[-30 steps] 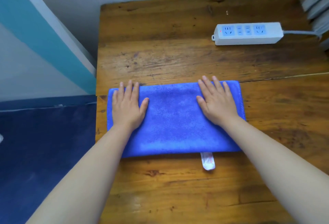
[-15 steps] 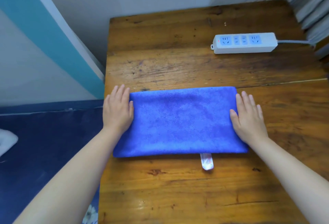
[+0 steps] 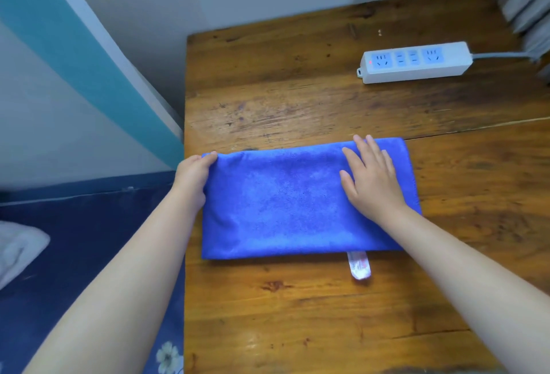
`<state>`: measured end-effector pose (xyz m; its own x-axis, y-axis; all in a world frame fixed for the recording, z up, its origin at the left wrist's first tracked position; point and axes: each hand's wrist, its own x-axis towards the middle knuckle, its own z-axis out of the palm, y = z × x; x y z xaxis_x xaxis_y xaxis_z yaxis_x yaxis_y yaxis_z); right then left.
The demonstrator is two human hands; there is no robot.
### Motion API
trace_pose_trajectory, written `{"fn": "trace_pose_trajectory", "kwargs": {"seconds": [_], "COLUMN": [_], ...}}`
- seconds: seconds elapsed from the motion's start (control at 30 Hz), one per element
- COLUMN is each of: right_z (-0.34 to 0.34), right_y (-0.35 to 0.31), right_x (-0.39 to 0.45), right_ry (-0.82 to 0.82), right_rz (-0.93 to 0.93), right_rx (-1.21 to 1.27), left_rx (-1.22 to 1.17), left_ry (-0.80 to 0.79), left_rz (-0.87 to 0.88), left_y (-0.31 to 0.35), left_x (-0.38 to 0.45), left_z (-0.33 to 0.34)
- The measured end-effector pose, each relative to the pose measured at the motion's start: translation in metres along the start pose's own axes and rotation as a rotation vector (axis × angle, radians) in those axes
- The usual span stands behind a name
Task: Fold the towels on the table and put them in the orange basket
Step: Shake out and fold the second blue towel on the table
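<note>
The towel [image 3: 285, 201] lies on the table [image 3: 297, 314] as a long strip, and its long axis runs from my left to my right, across my body. My left hand [image 3: 193, 177] is at the left short end, at the table's left edge; its fingers curl around this end and grip it, with the thumb on the top surface. My right hand [image 3: 372, 177] lies flat on the right part of the towel, fingers straight and a little spread, and it presses the cloth down without holding it. So the towel stretches from my left grip toward the right, under my right palm. I judge the next fold goes along this axis: the left end must travel over to the right end. A small white tag [image 3: 358, 268] sticks out at the near edge. I cannot see the orange basket.
</note>
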<state>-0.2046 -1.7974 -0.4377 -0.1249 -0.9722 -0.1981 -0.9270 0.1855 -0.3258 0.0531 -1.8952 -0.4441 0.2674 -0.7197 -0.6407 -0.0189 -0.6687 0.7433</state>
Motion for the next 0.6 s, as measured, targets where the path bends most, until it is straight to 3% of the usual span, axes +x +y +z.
{"fn": "trace_pose_trajectory", "kwargs": {"seconds": [0.17, 0.3, 0.37, 0.43, 0.6], "right_z": [0.004, 0.008, 0.009, 0.007, 0.006], "right_y": [0.007, 0.014, 0.015, 0.013, -0.002], "right_x": [0.000, -0.001, -0.001, 0.000, 0.005], "right_ry": [0.000, -0.142, -0.160, -0.173, -0.148], "right_rz": [0.030, 0.043, 0.054, 0.065, 0.075], "right_rx": [0.005, -0.134, -0.162, -0.185, -0.159], "left_rx": [-0.454, -0.511, -0.576, -0.393, 0.458], "left_ry": [-0.017, 0.188, 0.202, 0.224, 0.275], "left_rz": [-0.164, -0.014, 0.077, 0.157, 0.391], "left_y": [-0.008, -0.011, -0.011, -0.012, -0.016], "left_x": [-0.002, -0.005, -0.005, -0.006, -0.016], "left_z": [0.008, 0.008, 0.000, -0.009, -0.012]}}
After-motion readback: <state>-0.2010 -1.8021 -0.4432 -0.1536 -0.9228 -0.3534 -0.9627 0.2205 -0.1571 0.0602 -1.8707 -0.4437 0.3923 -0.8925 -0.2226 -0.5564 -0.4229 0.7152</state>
